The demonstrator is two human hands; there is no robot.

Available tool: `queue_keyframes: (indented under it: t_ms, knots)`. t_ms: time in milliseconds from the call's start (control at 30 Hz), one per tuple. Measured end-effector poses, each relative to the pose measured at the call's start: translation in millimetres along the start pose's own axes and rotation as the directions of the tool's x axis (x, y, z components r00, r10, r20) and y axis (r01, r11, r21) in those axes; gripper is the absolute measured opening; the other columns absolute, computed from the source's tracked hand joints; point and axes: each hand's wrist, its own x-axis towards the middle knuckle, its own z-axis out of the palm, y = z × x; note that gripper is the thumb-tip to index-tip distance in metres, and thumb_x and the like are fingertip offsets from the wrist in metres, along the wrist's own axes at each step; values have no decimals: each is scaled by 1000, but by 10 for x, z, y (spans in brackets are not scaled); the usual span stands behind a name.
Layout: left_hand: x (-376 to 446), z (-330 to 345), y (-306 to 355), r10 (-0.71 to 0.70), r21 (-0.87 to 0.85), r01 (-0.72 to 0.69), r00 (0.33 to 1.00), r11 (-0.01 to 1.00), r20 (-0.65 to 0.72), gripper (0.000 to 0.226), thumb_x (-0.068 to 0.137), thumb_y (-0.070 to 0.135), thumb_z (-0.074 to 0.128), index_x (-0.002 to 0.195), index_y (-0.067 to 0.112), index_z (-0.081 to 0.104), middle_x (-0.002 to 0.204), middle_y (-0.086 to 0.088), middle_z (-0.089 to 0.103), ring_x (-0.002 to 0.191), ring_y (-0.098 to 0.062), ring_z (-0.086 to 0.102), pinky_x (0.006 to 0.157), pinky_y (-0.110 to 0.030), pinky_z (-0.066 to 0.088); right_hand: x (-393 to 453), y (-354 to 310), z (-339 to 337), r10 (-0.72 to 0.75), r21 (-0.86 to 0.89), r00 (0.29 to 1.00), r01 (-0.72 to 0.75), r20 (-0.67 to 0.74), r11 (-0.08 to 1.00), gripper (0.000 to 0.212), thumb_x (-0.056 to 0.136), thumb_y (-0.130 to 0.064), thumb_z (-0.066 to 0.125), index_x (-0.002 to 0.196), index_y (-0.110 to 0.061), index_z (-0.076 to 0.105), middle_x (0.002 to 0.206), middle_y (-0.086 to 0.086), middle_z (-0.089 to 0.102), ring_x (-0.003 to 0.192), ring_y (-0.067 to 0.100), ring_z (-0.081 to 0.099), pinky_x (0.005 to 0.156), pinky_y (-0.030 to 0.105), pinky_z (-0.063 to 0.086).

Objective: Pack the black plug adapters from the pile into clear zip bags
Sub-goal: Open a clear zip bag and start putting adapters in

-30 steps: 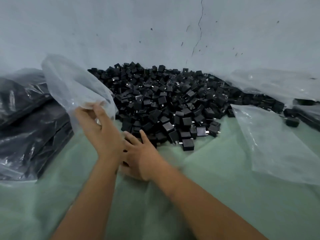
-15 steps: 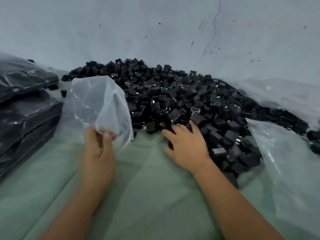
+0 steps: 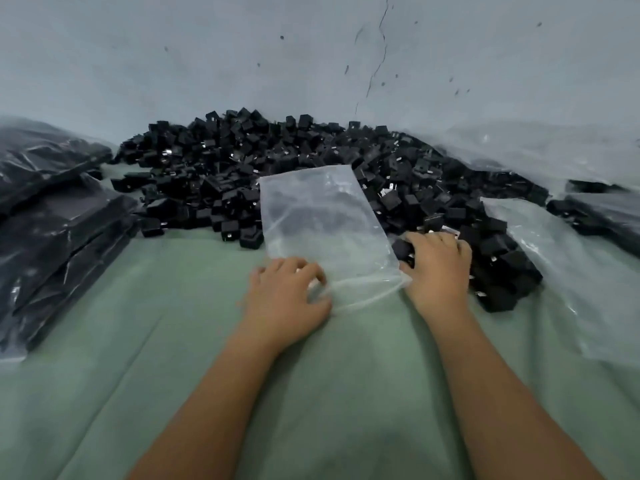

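A big pile of black plug adapters (image 3: 284, 168) lies against the wall on green cloth. A clear zip bag (image 3: 322, 230) leans on the pile's front edge, its open mouth toward me. My left hand (image 3: 287, 299) grips the bag's mouth at the lower left corner, fingers curled on the plastic. My right hand (image 3: 436, 268) sits just right of the bag's mouth, its fingers curled over black adapters (image 3: 403, 249) at the pile's edge.
Stacked filled bags of adapters (image 3: 59, 230) stand at the left. Loose clear bags (image 3: 561, 271) lie at the right over the pile's edge, with more filled bags (image 3: 602, 213) behind. The grey wall (image 3: 311, 64) closes the back. Green cloth (image 3: 173, 341) covers the surface.
My left hand brought the bag from the left, where it was held up, down to the pile's front in the middle. My right hand stayed on adapters at the pile's edge.
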Motion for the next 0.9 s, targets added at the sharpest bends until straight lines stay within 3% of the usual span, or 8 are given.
queue_keyframes:
  t_ms: [100, 233, 333, 433, 600, 700, 767, 900]
  knots:
    - [-37, 44, -111, -123, 118, 108, 983, 987, 136, 65, 90, 70, 30, 150, 48, 20, 165, 2, -3, 152, -20, -7, 117, -55, -7, -218, -55, -106, 143, 327, 987, -111, -76, 939, 40, 81, -23, 74, 119, -20, 62, 107, -3, 63, 110, 25, 51, 98, 40, 36]
    - [-163, 113, -65, -339, 260, 311, 938, 914, 70, 78, 90, 69, 7, 157, 29, 9, 164, -13, -7, 151, -33, -8, 113, -64, -9, -468, -139, -243, 249, 729, 959, -73, -136, 681, 37, 82, -10, 70, 114, -24, 58, 102, -18, 51, 103, 17, 54, 92, 37, 46]
    - [-208, 158, 102, -137, 255, 169, 981, 952, -139, 64, 98, 45, 17, 157, 23, 8, 163, -15, -15, 149, -30, -18, 117, -57, -7, -579, -341, -323, 35, 704, 960, 179, -278, 687, 43, 86, -9, 68, 126, -18, 59, 116, -12, 56, 106, 10, 55, 95, 23, 45]
    - [-144, 205, 226, -5, 150, 4, 1000, 989, 8, 55, 102, 38, 21, 156, 28, 14, 165, -4, -5, 151, -31, -6, 121, -52, 4, -661, -558, -311, -176, 700, 946, 321, -273, 638, 43, 83, -14, 72, 125, -14, 63, 117, -4, 64, 105, 9, 58, 95, 24, 46]
    - [-92, 203, 215, -133, 75, 127, 987, 989, 85, 55, 102, 36, 25, 156, 32, 16, 165, 0, 8, 151, -33, 6, 120, -46, 8, -614, -605, -259, -244, 846, 943, -68, 229, 529, 37, 80, -8, 74, 115, -19, 67, 110, -7, 68, 100, 7, 63, 97, 31, 48]
    - [-138, 154, 198, -197, -330, 164, 978, 930, -67, 49, 106, 30, 21, 155, 30, 25, 159, -1, 30, 149, -28, 19, 118, -43, 18, -566, -541, -216, -174, 798, 924, -186, 340, 573, 32, 82, -16, 73, 111, -25, 64, 106, -7, 65, 96, 6, 62, 91, 23, 48]
    - [-181, 123, 222, -229, -555, 125, 966, 823, -121, 47, 106, 33, 23, 152, 37, 28, 158, 5, 33, 149, -19, 18, 117, -39, 18, -581, -551, -206, -199, 715, 947, -43, 251, 697, 30, 79, -19, 73, 108, -26, 64, 102, -11, 65, 94, 6, 61, 87, 20, 44]
    - [-245, 129, 445, -46, -393, -51, 971, 918, -234, 48, 104, 40, 13, 151, 48, 12, 163, 14, 2, 149, -8, -13, 122, -42, -2, -604, -550, -253, -433, 404, 896, 435, -102, 805, 19, 76, -16, 65, 95, -10, 64, 90, 0, 64, 91, 23, 57, 86, 34, 42]
